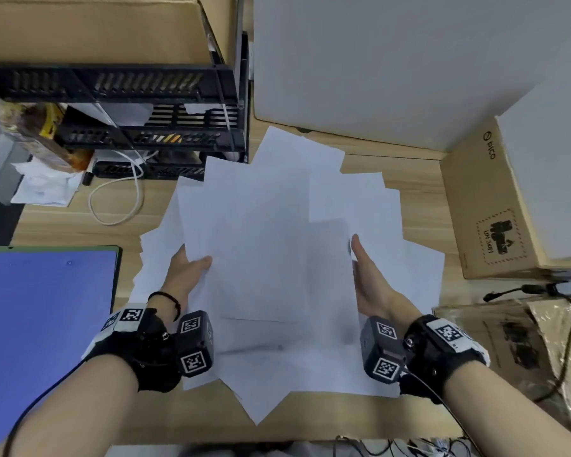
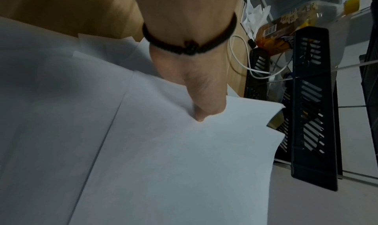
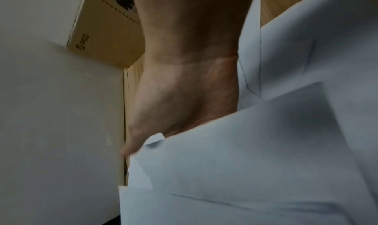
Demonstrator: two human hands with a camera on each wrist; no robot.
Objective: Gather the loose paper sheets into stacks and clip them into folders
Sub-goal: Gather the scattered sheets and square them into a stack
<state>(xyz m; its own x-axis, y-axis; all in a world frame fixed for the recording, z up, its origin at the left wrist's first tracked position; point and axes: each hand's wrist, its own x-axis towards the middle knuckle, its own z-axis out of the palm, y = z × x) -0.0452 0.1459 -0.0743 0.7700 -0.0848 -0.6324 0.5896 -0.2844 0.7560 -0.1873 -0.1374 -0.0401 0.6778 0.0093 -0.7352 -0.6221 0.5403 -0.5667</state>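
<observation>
Sheets point(image 1: 264, 245) lie between your hands, long axis running away from you. Your left hand point(image 1: 187, 275) pinches their left edge, thumb on top; your right hand point(image 1: 373, 278) presses straight fingers point(image 1: 360, 250) against the right edge. The folder point(image 1: 43, 318) waits beyond your left fingers on the tabletop point(image 1: 419, 179).

Wood-grain desk point(image 1: 419, 179) fills the frame; black slotted tray rack point(image 1: 152, 103) upper left, white box point(image 1: 393, 61) top centre, cardboard box point(image 1: 495, 209) at right.
</observation>
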